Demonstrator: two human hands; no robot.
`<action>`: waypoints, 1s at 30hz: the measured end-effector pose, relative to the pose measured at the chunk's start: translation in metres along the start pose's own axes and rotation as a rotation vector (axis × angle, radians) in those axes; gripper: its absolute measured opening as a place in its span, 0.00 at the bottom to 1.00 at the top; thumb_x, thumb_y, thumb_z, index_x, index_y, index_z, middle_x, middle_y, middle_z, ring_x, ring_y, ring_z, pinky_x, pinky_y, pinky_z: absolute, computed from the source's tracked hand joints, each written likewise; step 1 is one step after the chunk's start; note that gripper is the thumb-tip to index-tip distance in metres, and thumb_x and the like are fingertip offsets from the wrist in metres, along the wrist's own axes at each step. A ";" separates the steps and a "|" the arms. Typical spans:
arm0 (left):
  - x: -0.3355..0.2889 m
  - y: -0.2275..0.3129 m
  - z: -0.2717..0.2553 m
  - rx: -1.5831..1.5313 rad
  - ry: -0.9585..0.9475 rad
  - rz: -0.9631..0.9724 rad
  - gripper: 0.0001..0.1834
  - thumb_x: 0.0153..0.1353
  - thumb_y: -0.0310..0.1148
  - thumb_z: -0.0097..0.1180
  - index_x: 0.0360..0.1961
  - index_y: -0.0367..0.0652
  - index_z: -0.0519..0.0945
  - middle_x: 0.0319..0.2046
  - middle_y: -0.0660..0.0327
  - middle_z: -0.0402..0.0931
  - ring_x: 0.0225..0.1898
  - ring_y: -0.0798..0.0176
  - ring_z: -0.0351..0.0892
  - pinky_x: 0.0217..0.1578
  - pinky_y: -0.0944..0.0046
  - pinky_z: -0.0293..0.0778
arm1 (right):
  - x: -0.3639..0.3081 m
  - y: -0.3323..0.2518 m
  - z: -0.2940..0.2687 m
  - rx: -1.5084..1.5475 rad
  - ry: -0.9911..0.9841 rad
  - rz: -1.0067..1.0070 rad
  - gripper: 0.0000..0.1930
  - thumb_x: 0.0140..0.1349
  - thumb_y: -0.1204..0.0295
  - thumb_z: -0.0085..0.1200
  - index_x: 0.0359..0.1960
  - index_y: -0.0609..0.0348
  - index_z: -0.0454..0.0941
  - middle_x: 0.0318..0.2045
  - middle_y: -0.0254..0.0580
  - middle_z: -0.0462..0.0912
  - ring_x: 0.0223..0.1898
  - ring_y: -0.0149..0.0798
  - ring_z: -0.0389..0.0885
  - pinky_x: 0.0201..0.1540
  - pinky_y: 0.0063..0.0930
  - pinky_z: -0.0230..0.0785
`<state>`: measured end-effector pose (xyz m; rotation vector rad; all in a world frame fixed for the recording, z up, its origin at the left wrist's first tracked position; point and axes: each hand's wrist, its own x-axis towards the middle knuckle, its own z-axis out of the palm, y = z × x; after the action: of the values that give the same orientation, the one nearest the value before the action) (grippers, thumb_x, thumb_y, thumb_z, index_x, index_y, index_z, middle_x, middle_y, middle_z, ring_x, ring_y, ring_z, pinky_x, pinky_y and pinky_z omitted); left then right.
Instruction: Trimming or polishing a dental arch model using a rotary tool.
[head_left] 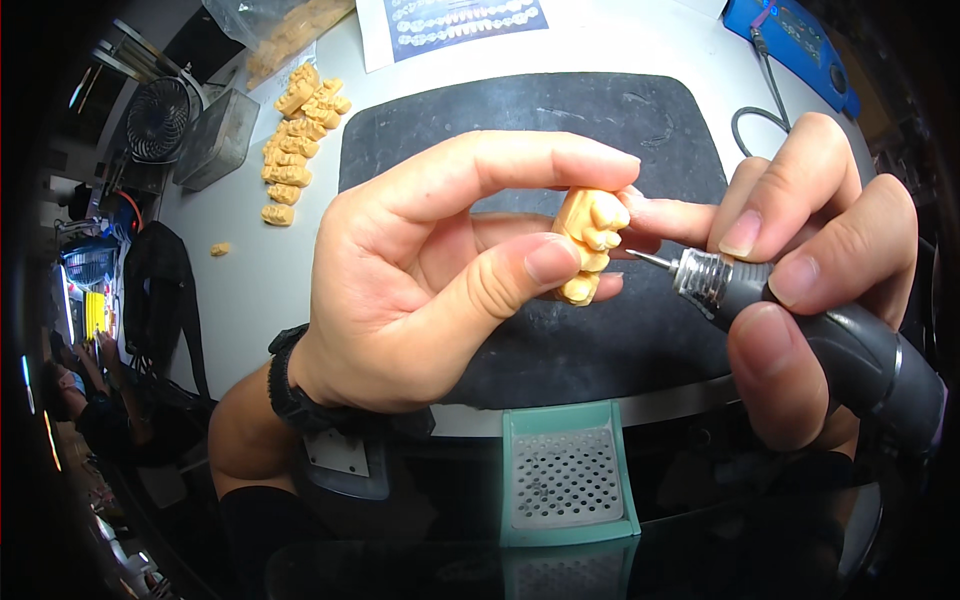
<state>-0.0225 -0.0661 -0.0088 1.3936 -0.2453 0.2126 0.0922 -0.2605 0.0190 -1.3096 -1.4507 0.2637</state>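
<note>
My left hand [420, 270] pinches a yellow dental plaster model [585, 245] between thumb and fingers, its tooth shapes facing right. In my right hand [810, 250] is a dark grey dental handpiece [845, 350] with a silver collar, held like a pen. Its thin pointed bur [648, 259] aims left at the model, with a small gap seeming to lie between tip and teeth. One outstretched finger of the right hand reaches the model's upper right side. Both hands are over a black mat [530, 110].
At the left lie several yellow tooth models [290, 150], a small loose piece [220, 249] and a metal box [217, 140]. A blue control unit [795, 50] with a cable stands at far right. A green-framed perforated tray [570, 475] juts from the table's near edge. Another person [110, 410] sits far left.
</note>
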 end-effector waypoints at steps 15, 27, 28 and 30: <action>0.000 0.002 0.000 0.065 0.031 0.023 0.21 0.61 0.27 0.54 0.53 0.27 0.68 0.46 0.40 0.73 0.48 0.52 0.77 0.51 0.56 0.73 | 0.000 -0.003 0.008 0.007 0.078 0.052 0.11 0.56 0.77 0.53 0.38 0.53 0.64 0.36 0.43 0.66 0.30 0.29 0.71 0.51 0.44 0.75; 0.000 0.002 -0.002 0.115 0.004 0.011 0.23 0.62 0.28 0.54 0.55 0.26 0.68 0.45 0.42 0.75 0.48 0.55 0.77 0.51 0.59 0.73 | 0.001 -0.003 0.004 0.012 0.012 0.063 0.12 0.57 0.76 0.53 0.39 0.54 0.63 0.37 0.42 0.67 0.33 0.31 0.75 0.49 0.40 0.77; -0.001 0.001 -0.002 0.119 0.015 0.003 0.23 0.62 0.29 0.54 0.55 0.26 0.68 0.45 0.42 0.75 0.48 0.55 0.77 0.51 0.59 0.73 | 0.001 -0.003 0.004 0.012 0.011 0.062 0.12 0.57 0.76 0.53 0.39 0.54 0.63 0.37 0.42 0.67 0.33 0.31 0.75 0.49 0.40 0.77; 0.000 0.001 -0.001 0.110 0.007 0.006 0.23 0.62 0.29 0.54 0.55 0.26 0.68 0.45 0.41 0.75 0.48 0.55 0.77 0.51 0.59 0.73 | 0.000 -0.003 0.003 -0.006 0.002 0.065 0.12 0.57 0.76 0.53 0.39 0.54 0.63 0.37 0.42 0.67 0.33 0.31 0.75 0.49 0.39 0.77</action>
<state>-0.0223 -0.0646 -0.0081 1.5013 -0.2353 0.2387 0.0886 -0.2598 0.0201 -1.3633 -1.4096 0.3010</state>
